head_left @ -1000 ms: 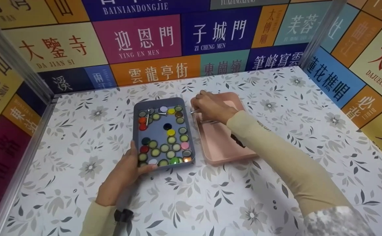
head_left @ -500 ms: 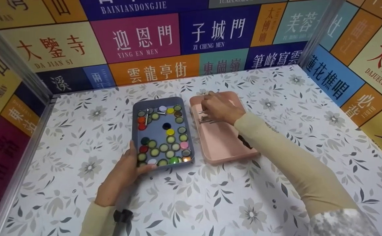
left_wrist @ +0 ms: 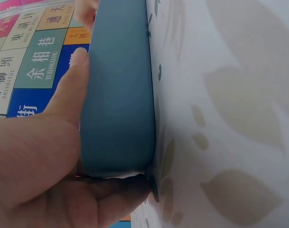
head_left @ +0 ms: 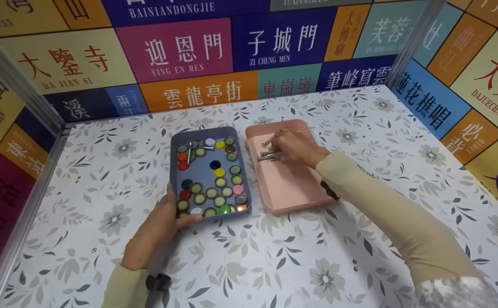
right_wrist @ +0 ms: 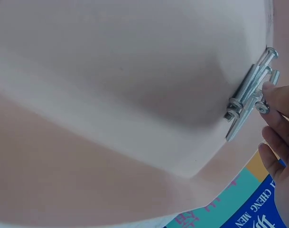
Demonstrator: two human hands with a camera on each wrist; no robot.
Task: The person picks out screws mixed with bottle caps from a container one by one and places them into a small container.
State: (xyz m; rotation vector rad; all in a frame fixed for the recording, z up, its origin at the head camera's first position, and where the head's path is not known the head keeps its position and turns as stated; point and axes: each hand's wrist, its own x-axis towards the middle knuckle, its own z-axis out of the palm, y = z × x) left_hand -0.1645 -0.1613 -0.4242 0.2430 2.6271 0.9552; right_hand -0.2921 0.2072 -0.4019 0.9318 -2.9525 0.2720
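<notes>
My left hand (head_left: 159, 226) holds the near left corner of a grey-blue tray (head_left: 204, 133), thumb along the near rim and fingers on the left side. In the left wrist view, the tray's wall (left_wrist: 118, 95) sits between thumb and fingers. Bottle caps (head_left: 219, 201) of several colours lie in it, with a silver bolt (head_left: 190, 153) and another bolt (head_left: 208, 148) among them. Over the pink tray (head_left: 291, 205), my right hand (head_left: 296, 147) pinches a bolt (right_wrist: 261, 108) between thumb and forefinger. More silver bolts (right_wrist: 244, 90) lie bunched there, partly behind the fingers.
Both trays stand side by side, a narrow gap between them, on a table (head_left: 231, 265) with a leaf-and-flower print. Panels (head_left: 176, 51) with printed characters wall in the back and both sides.
My right hand has moved from the pink tray's left rim rightward and slightly nearer, over its inside. More bolts now show in that tray. The left hand has kept its hold.
</notes>
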